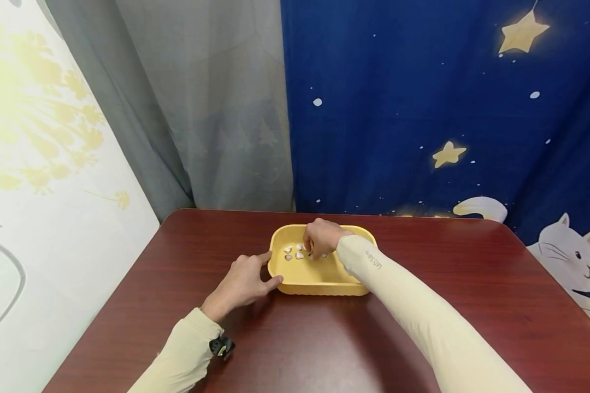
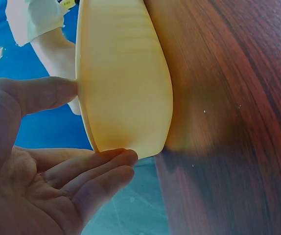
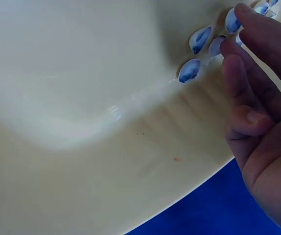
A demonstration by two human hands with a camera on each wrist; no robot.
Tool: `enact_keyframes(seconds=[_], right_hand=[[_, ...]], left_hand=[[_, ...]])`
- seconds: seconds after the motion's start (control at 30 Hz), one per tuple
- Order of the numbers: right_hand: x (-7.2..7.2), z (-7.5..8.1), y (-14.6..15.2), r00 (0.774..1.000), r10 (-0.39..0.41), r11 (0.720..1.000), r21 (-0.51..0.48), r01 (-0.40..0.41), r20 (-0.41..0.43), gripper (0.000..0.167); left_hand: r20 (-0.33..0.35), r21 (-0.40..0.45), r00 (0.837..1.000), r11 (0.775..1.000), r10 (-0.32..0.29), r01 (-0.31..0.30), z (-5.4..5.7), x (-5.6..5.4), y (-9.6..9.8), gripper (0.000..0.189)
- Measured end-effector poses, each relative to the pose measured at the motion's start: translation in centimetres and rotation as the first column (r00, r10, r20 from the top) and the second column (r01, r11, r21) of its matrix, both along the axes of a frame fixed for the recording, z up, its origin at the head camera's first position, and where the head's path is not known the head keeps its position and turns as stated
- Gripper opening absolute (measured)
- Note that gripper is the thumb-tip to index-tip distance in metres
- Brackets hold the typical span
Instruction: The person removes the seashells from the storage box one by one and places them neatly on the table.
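While the left sleeve (image 1: 182,349), with a dark device (image 1: 222,346) at its cuff, lies nearest, the left hand (image 1: 243,278) has its thumb and fingers spread wide and almost straight. They touch the yellow tray (image 1: 324,289) at its left end and near left corner, probably in order that it does not slide. The tray stands on the table (image 1: 447,262), near the middle of the far edge. Inside it, several small shells (image 1: 299,255) lie mostly left of the middle, roughly in two rows; they are placed a little apart, perhaps so that fingers can reach each one separately. The right hand (image 1: 325,236) comes from above, likely because the walls are raised, and its bent fingers are at the shells; whether they pinch one, I cannot tell. Beyond the far edge hang a grey curtain (image 1: 226,120) and a blue curtain (image 1: 373,136).
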State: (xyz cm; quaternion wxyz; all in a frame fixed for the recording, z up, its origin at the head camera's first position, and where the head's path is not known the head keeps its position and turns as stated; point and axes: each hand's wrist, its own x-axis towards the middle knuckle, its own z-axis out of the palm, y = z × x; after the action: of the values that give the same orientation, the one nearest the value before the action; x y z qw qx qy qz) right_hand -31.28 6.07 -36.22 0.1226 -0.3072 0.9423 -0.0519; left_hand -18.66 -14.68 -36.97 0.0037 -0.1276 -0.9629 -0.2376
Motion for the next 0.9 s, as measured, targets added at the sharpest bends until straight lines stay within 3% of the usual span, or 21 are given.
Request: enact_keyframes(seconds=[0.3,0.5,0.73,0.9], right_hand=[[-0.3,-0.9,-0.1,0.998,0.046,0.998,0.049,-0.044,-0.047,0.018],[-0.2,-1.2,-0.3,0.991,0.093,0.995,0.055,-0.088,-0.096,0.012],[-0.3,-1.3,-0.2,0.992,0.105,0.993,0.058,-0.101,-0.070,0.017],[-0.2,-0.5,-0.2,0.996,0.085,0.996,0.014,-0.085,-0.019,0.017]], left_hand=[[-0.011,0.005,1.000,1.000,-0.006,0.006,0.0,0.1,0.0,0.068],[-0.024,0.013,1.000,1.000,-0.005,0.006,0.0,0.1,-0.1,0.066],[-0.016,0.009,1.000,1.000,0.000,0.000,-0.1,0.2,0.0,0.067],[-0.018,0.009,1.000,1.000,0.000,0.000,-0.1,0.1,0.0,0.067]])
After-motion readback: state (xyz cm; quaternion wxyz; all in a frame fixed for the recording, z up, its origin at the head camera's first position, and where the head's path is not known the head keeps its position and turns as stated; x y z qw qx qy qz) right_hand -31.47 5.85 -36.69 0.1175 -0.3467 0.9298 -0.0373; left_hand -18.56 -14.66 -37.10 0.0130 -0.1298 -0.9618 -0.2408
